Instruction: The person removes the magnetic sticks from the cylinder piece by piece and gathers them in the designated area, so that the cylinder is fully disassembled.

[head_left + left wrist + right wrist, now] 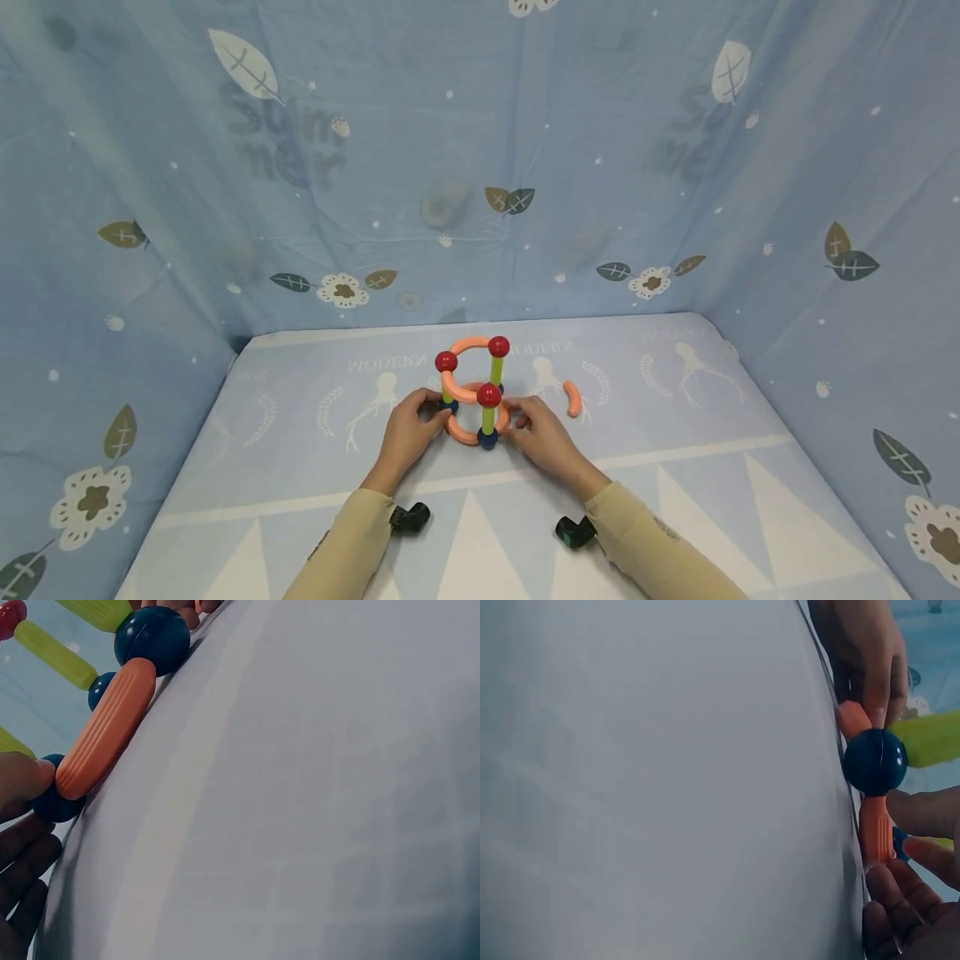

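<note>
A toy frame of balls and rods stands upright between my hands. Below, blue balls (487, 438) join curved orange rods (461, 433) in a ring; light green rods (497, 369) rise from them to red balls (489, 395). Two curved orange rods (459, 389) link the red balls on top. My left hand (408, 429) pinches the left blue ball (56, 806), its thumb against the orange rod's end (105, 735). On the other side, my right hand (546, 435) holds the ring's right curved orange rod (876, 829), thumb close to the front blue ball (875, 762).
A loose curved orange rod (572, 399) lies on the table right of the frame. Patterned cloth covers the table (285, 467), and a blue curtain (480, 150) hangs behind and at both sides. Black wrist devices (576, 532) sit by both sleeves.
</note>
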Demonstrator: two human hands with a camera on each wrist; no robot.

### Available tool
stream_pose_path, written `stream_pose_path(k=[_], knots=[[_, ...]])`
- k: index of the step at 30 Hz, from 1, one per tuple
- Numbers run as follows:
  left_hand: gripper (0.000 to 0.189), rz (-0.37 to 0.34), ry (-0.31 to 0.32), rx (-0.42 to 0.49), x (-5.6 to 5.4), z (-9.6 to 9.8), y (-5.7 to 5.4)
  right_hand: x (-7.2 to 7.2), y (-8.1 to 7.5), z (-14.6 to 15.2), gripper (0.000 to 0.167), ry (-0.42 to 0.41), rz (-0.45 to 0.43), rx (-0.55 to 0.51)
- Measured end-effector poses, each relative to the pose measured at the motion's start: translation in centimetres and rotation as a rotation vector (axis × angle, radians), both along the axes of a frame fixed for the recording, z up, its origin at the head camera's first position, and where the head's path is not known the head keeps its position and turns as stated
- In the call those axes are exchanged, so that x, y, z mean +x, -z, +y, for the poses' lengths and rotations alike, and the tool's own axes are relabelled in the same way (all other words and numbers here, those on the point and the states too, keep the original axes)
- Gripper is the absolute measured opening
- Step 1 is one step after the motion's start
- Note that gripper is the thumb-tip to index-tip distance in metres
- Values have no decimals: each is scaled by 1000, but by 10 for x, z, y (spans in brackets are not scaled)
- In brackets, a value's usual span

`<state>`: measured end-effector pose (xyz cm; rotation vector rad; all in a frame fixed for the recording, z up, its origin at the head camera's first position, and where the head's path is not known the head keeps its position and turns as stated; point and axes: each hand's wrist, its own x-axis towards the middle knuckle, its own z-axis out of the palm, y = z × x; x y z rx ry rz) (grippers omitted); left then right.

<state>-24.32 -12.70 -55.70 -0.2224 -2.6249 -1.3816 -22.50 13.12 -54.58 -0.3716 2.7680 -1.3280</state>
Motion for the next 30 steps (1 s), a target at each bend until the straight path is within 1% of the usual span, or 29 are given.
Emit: stream_pose_path(k=[7,11,21,30], knots=[[34,-8,7,-11,1,0,-1,10,-3,-5,42,-54,29,-37],[36,0,11,-21,1,0,-1,12,-1,-9,38,-67,46,-20],[33,-9,15,-19,0,-1,0,14,0,-16,33,-60,65,-9],[28,-19,13,-18,3,-1,-2,13,2,-11,32,-26,78,20]])
